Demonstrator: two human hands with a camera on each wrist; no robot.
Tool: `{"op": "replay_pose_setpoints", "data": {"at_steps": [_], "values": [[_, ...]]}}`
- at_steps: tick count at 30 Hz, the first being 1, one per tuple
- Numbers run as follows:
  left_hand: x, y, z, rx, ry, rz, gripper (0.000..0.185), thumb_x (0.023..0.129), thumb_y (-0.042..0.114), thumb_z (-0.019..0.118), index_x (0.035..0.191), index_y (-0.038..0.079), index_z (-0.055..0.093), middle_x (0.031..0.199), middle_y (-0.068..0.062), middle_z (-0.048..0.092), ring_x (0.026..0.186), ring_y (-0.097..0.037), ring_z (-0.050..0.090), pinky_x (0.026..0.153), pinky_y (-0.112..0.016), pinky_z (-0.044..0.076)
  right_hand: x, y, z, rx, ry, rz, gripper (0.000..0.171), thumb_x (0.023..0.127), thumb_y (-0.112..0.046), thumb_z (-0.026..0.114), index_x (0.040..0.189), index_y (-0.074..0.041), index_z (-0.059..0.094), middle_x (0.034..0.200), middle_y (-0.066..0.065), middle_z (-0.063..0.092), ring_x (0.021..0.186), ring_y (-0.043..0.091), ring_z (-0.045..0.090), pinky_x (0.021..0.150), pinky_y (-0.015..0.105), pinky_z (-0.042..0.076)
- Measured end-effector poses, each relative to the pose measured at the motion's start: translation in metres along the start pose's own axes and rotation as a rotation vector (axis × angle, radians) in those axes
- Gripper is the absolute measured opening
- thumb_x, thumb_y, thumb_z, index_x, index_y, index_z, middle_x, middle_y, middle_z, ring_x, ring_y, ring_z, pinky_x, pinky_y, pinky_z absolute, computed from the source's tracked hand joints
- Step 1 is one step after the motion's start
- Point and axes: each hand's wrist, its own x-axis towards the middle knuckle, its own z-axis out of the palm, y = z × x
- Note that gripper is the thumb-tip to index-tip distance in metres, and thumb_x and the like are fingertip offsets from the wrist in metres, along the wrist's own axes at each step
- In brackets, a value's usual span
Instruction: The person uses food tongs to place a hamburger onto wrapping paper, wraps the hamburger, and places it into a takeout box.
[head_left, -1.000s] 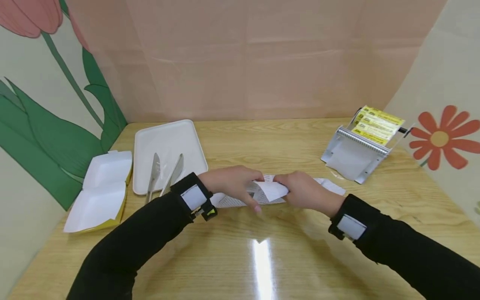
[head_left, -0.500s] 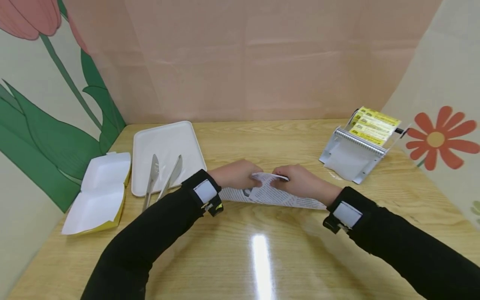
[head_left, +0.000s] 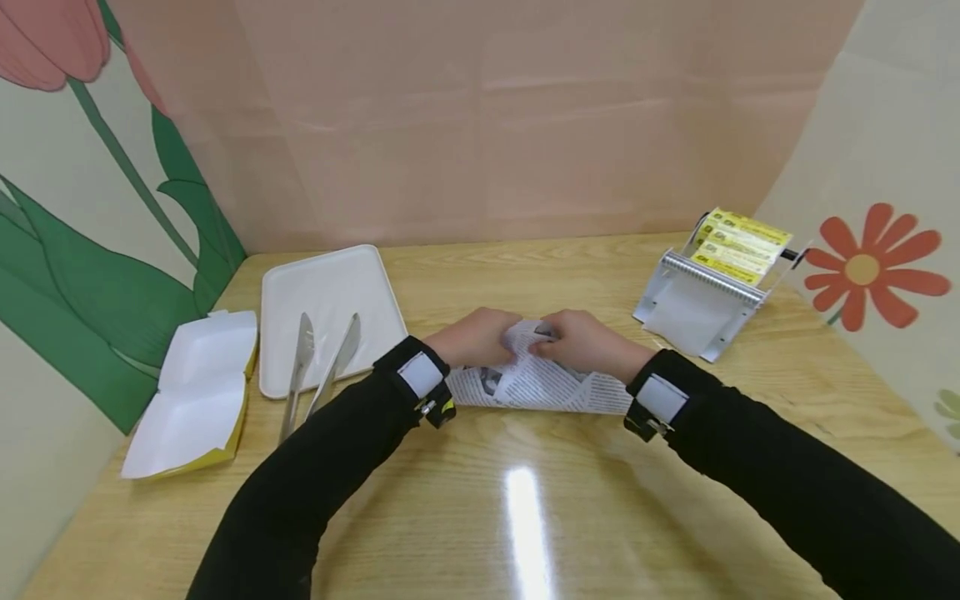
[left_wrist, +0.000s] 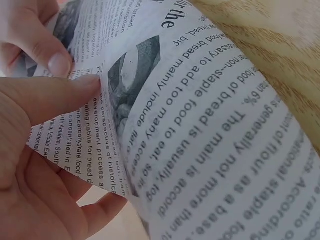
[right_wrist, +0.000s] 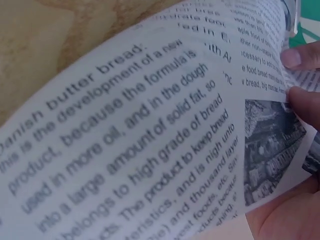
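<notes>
A sheet of newsprint-patterned wrapping paper [head_left: 532, 387] lies folded on the table in front of me, its middle part lifted. My left hand [head_left: 480, 337] pinches the raised edge between thumb and fingers. Close beside it, my right hand [head_left: 581, 340] grips the same edge from the other side. Up close in the left wrist view, the thumb [left_wrist: 60, 97] presses on the printed face while the other fingers lie behind the paper. Bread text and a photo show on the paper [right_wrist: 125, 150] in the right wrist view. What the folds cover is hidden.
At left stands an open takeaway box [head_left: 195, 392], white inside and yellow outside. A white tray [head_left: 322, 283] behind it bears a knife [head_left: 300, 358] and another knife-like utensil [head_left: 341, 354]. At back right is a metal label dispenser [head_left: 705, 292] with a yellow label strip.
The left hand has gone from spread fingers to pinching the edge. Both hands have lifted the paper's middle and moved slightly away from me; the loose flap is now folded in.
</notes>
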Motion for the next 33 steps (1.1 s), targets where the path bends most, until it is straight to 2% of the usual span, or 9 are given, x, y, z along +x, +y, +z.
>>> {"op": "replay_pose_setpoints", "data": {"at_steps": [4, 7, 11, 18, 21, 24, 28, 31, 33], "values": [[0.005, -0.004, 0.006, -0.038, 0.009, -0.057, 0.047, 0.087, 0.011, 0.072, 0.131, 0.007, 0.057, 0.13, -0.008, 0.061, 0.119, -0.02, 0.055, 0.1, -0.034, 0.043, 0.008, 0.001, 0.003, -0.035, -0.02, 0.023, 0.021, 0.093, -0.02, 0.065, 0.096, 0.0, 0.064, 0.076, 0.005, 0.055, 0.068, 0.019, 0.049, 0.061, 0.032, 0.038], [0.01, -0.008, 0.009, -0.046, 0.02, -0.075, 0.047, 0.086, 0.013, 0.074, 0.129, 0.007, 0.058, 0.128, -0.008, 0.062, 0.118, -0.021, 0.056, 0.099, -0.034, 0.044, 0.012, 0.002, 0.006, -0.063, -0.018, 0.032, 0.03, 0.093, -0.02, 0.065, 0.11, 0.006, 0.063, 0.093, 0.014, 0.065, 0.08, 0.023, 0.057, 0.069, 0.036, 0.046], [0.015, -0.008, 0.01, -0.042, 0.03, -0.118, 0.054, 0.085, 0.016, 0.075, 0.134, 0.007, 0.053, 0.128, -0.009, 0.061, 0.114, -0.02, 0.057, 0.096, -0.033, 0.045, 0.016, 0.003, 0.01, -0.097, -0.006, 0.072, 0.046, 0.094, -0.019, 0.064, 0.127, 0.011, 0.053, 0.114, 0.025, 0.064, 0.098, 0.028, 0.062, 0.081, 0.043, 0.05], [0.015, -0.004, 0.011, 0.017, 0.136, -0.185, 0.092, 0.08, 0.017, 0.081, 0.151, 0.008, 0.023, 0.126, -0.016, 0.059, 0.099, -0.021, 0.059, 0.085, -0.034, 0.049, 0.014, -0.003, 0.018, -0.097, 0.05, 0.082, 0.056, 0.092, -0.017, 0.068, 0.132, 0.009, 0.039, 0.081, 0.011, 0.064, 0.068, 0.018, 0.058, 0.061, 0.03, 0.046], [0.011, -0.002, 0.012, 0.088, 0.217, -0.185, 0.108, 0.075, 0.02, 0.085, 0.153, 0.009, 0.012, 0.123, -0.018, 0.056, 0.096, -0.024, 0.058, 0.077, -0.036, 0.051, 0.011, -0.007, 0.022, -0.212, 0.127, 0.038, 0.071, 0.089, -0.02, 0.072, 0.138, 0.011, 0.03, 0.07, 0.009, 0.061, 0.058, 0.018, 0.056, 0.052, 0.03, 0.045], [0.006, -0.002, 0.014, 0.164, 0.301, -0.189, 0.115, 0.071, 0.026, 0.089, 0.152, 0.011, 0.009, 0.124, -0.019, 0.052, 0.096, -0.029, 0.056, 0.073, -0.04, 0.05, 0.007, -0.009, 0.026, -0.383, 0.245, -0.028, 0.08, 0.084, -0.027, 0.077, 0.138, 0.009, 0.029, 0.084, 0.016, 0.061, 0.068, 0.027, 0.059, 0.057, 0.038, 0.049], [0.003, -0.001, 0.017, 0.284, 0.348, -0.16, 0.092, 0.073, 0.037, 0.086, 0.14, 0.008, 0.031, 0.122, -0.017, 0.051, 0.099, -0.03, 0.052, 0.074, -0.04, 0.049, 0.004, -0.01, 0.031, -0.587, 0.367, -0.135, 0.065, 0.08, -0.033, 0.081, 0.121, 0.005, 0.049, 0.102, 0.019, 0.054, 0.089, 0.035, 0.051, 0.071, 0.045, 0.048], [0.002, 0.001, 0.018, 0.347, 0.296, -0.1, 0.051, 0.082, 0.04, 0.078, 0.115, 0.007, 0.057, 0.106, -0.01, 0.057, 0.092, -0.024, 0.052, 0.072, -0.034, 0.047, 0.004, -0.012, 0.034, -0.646, 0.377, -0.21, 0.035, 0.083, -0.027, 0.079, 0.098, 0.002, 0.064, 0.088, 0.014, 0.054, 0.079, 0.03, 0.05, 0.068, 0.04, 0.046], [0.002, 0.003, 0.017, 0.344, 0.234, -0.062, 0.029, 0.088, 0.035, 0.072, 0.098, 0.009, 0.065, 0.094, -0.004, 0.061, 0.085, -0.02, 0.053, 0.07, -0.03, 0.045, 0.003, -0.013, 0.035, -0.634, 0.349, -0.225, 0.019, 0.086, -0.019, 0.075, 0.086, -0.001, 0.068, 0.076, 0.01, 0.052, 0.068, 0.024, 0.051, 0.061, 0.037, 0.047]]}}
